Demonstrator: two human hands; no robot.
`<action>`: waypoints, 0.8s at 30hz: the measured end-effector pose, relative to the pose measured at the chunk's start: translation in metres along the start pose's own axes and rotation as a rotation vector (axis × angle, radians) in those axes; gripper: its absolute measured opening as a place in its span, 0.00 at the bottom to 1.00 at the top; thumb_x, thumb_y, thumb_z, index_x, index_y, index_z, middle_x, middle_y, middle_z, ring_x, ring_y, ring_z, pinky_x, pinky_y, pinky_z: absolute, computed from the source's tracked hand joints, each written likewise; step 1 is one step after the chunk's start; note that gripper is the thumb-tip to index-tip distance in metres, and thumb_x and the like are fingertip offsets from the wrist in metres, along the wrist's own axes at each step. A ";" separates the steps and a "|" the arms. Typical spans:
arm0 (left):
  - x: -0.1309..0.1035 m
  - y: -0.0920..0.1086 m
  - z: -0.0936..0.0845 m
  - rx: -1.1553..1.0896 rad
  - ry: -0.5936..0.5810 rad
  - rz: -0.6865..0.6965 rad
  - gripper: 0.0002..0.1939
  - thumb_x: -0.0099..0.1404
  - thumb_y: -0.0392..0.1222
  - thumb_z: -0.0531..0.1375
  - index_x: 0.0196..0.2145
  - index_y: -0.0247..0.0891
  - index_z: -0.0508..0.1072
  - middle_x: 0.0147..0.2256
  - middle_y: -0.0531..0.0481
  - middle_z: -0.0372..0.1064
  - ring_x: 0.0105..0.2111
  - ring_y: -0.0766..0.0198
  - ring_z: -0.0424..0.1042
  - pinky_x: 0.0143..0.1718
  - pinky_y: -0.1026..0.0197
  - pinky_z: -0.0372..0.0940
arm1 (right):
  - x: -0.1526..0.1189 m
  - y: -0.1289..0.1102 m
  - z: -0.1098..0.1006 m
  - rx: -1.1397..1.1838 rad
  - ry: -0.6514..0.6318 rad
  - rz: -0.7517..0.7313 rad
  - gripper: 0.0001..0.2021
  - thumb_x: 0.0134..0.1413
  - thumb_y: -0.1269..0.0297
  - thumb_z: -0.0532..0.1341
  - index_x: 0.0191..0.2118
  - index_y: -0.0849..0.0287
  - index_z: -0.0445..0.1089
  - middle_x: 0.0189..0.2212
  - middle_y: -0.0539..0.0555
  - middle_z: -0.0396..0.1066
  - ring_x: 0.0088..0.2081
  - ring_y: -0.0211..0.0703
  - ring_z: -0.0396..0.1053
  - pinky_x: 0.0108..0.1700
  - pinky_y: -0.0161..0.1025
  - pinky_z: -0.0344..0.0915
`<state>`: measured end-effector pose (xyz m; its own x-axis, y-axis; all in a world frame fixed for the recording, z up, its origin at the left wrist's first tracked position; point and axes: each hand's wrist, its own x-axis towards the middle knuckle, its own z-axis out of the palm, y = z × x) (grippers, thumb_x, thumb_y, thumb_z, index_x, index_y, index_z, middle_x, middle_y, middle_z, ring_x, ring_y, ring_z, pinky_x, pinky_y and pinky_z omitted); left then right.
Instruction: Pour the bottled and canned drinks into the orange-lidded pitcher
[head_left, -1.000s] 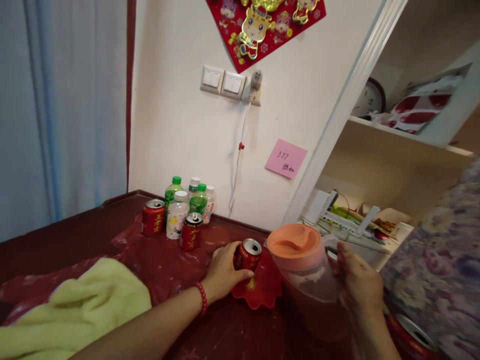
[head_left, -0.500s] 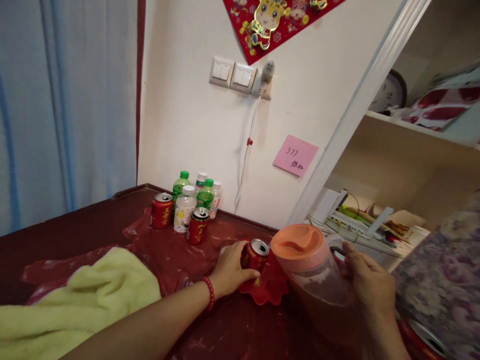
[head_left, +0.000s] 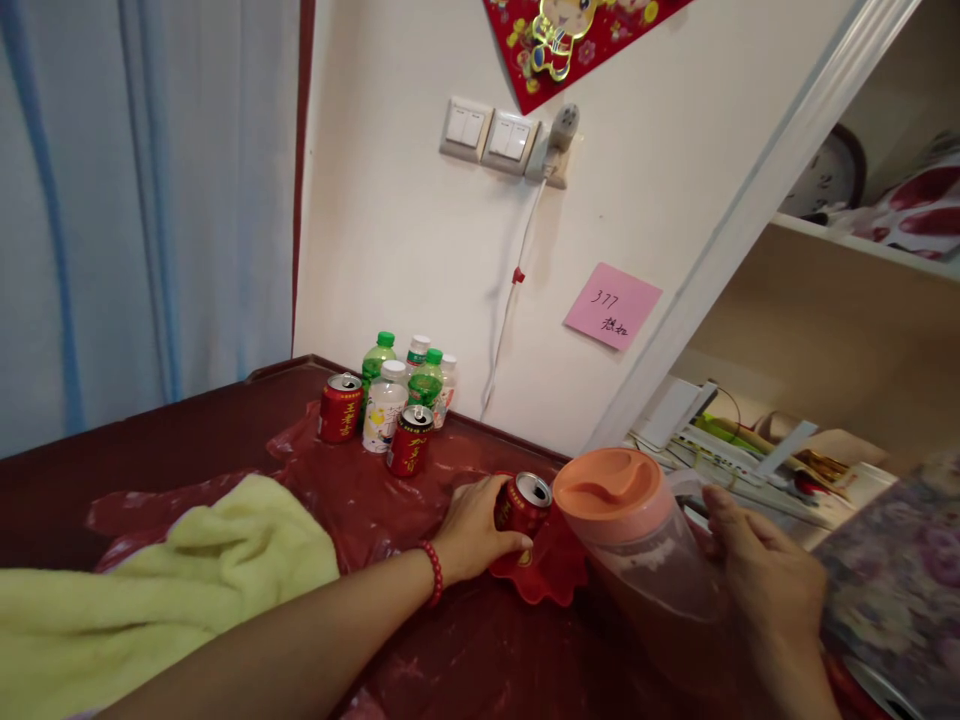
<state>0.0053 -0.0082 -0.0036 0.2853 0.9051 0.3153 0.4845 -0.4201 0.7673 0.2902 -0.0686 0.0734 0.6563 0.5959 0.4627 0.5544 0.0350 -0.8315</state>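
Observation:
My left hand (head_left: 474,528), a red bead bracelet at its wrist, is closed around an opened red drink can (head_left: 527,508), slightly tilted. The can is in or just above a red wavy-edged dish (head_left: 553,582) on the table; contact with the dish bottom is hidden. To its right, my right hand (head_left: 776,575) grips the handle of a clear plastic pitcher (head_left: 660,565) with an orange lid (head_left: 611,490). The pitcher leans, its lid close to the can, and brownish liquid seems to fill its lower part. I see no stream between pitcher and can.
Behind stand red cans (head_left: 409,442) and several plastic bottles (head_left: 385,410). A yellow towel (head_left: 247,560) lies at left on the dark red table (head_left: 225,425). Another can (head_left: 874,685) shows at the lower right corner. Shelves (head_left: 862,240) rise at right.
The view has shifted a little, so most things sit further right in the picture. My left hand keeps the can and my right hand keeps the pitcher.

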 end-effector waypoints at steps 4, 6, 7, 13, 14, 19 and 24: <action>0.000 -0.001 0.001 -0.001 0.003 0.000 0.37 0.52 0.44 0.76 0.58 0.42 0.70 0.57 0.44 0.74 0.57 0.45 0.71 0.61 0.45 0.61 | -0.005 -0.009 0.001 0.078 0.005 0.144 0.30 0.42 0.30 0.69 0.24 0.57 0.70 0.14 0.45 0.59 0.20 0.36 0.53 0.17 0.33 0.51; -0.001 -0.001 0.001 -0.003 0.003 0.003 0.38 0.52 0.45 0.76 0.58 0.42 0.70 0.57 0.44 0.74 0.57 0.45 0.72 0.60 0.45 0.62 | -0.006 -0.011 0.001 0.070 0.006 0.119 0.29 0.43 0.31 0.69 0.23 0.57 0.69 0.15 0.45 0.58 0.21 0.36 0.53 0.18 0.33 0.50; -0.001 -0.001 0.001 -0.002 0.002 0.005 0.38 0.52 0.45 0.76 0.59 0.42 0.70 0.57 0.44 0.75 0.57 0.45 0.72 0.60 0.45 0.62 | -0.007 -0.012 0.001 0.054 0.012 0.106 0.28 0.44 0.32 0.68 0.24 0.57 0.70 0.15 0.45 0.59 0.21 0.36 0.54 0.18 0.33 0.50; -0.001 -0.001 0.002 0.015 0.000 0.003 0.38 0.52 0.46 0.76 0.59 0.42 0.70 0.56 0.43 0.75 0.56 0.45 0.72 0.59 0.46 0.62 | -0.008 -0.015 -0.001 0.005 0.010 0.071 0.29 0.45 0.32 0.67 0.24 0.58 0.71 0.15 0.46 0.60 0.21 0.37 0.55 0.20 0.35 0.52; -0.001 0.000 0.002 0.017 -0.001 -0.002 0.39 0.51 0.46 0.77 0.59 0.42 0.69 0.57 0.43 0.75 0.56 0.45 0.72 0.60 0.46 0.62 | -0.007 -0.015 -0.001 0.000 0.011 0.063 0.29 0.45 0.32 0.67 0.24 0.58 0.72 0.15 0.46 0.60 0.22 0.37 0.55 0.20 0.35 0.52; -0.001 0.001 0.001 0.025 -0.009 -0.005 0.39 0.51 0.46 0.77 0.58 0.40 0.70 0.57 0.42 0.75 0.56 0.44 0.72 0.59 0.45 0.63 | -0.005 -0.012 -0.001 -0.039 0.009 0.062 0.28 0.45 0.32 0.67 0.25 0.57 0.73 0.16 0.47 0.61 0.24 0.38 0.56 0.21 0.34 0.52; 0.000 0.001 0.002 0.022 -0.004 -0.003 0.39 0.51 0.46 0.77 0.58 0.39 0.70 0.56 0.42 0.75 0.56 0.44 0.72 0.59 0.45 0.63 | -0.004 -0.009 -0.002 -0.072 0.009 0.038 0.29 0.46 0.31 0.66 0.25 0.57 0.73 0.17 0.47 0.62 0.24 0.39 0.57 0.22 0.35 0.53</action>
<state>0.0069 -0.0088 -0.0040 0.2870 0.9059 0.3113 0.5035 -0.4192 0.7555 0.2838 -0.0729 0.0800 0.6824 0.5881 0.4342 0.5640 -0.0456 -0.8245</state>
